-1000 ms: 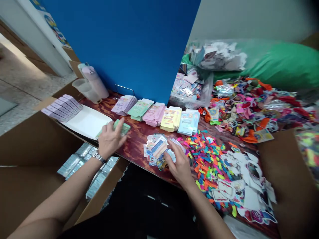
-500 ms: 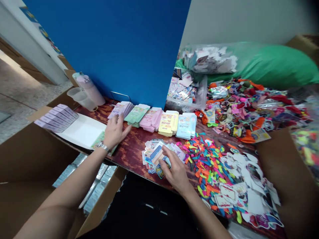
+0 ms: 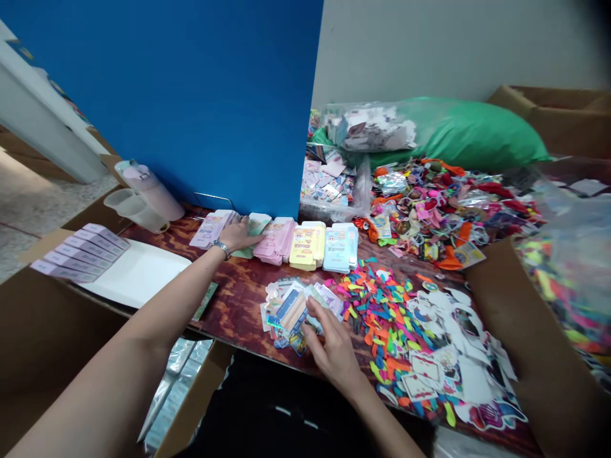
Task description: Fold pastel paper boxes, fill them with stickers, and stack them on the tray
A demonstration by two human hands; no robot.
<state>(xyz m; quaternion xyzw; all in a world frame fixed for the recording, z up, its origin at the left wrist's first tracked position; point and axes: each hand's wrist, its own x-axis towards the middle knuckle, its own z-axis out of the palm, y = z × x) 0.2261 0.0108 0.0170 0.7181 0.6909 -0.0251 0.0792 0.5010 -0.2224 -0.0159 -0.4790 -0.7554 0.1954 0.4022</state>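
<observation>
Pinching a card from the loose card pile [image 3: 296, 308] at the table's near edge, the right hand [image 3: 329, 343] curls; the left hand [image 3: 238, 234] lies flat on the green stack [image 3: 258, 224], between purple [image 3: 210, 228] and pink [image 3: 277, 236] flat-box stacks. Glossy balloons [image 3: 382, 312] crowd rightward.

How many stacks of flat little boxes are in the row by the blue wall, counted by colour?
Purple stack: 1
Green stack, under the left hand: 1
Pink stack: 1
Yellow stack: 1
Light blue stack: 1
Total: 5
</observation>
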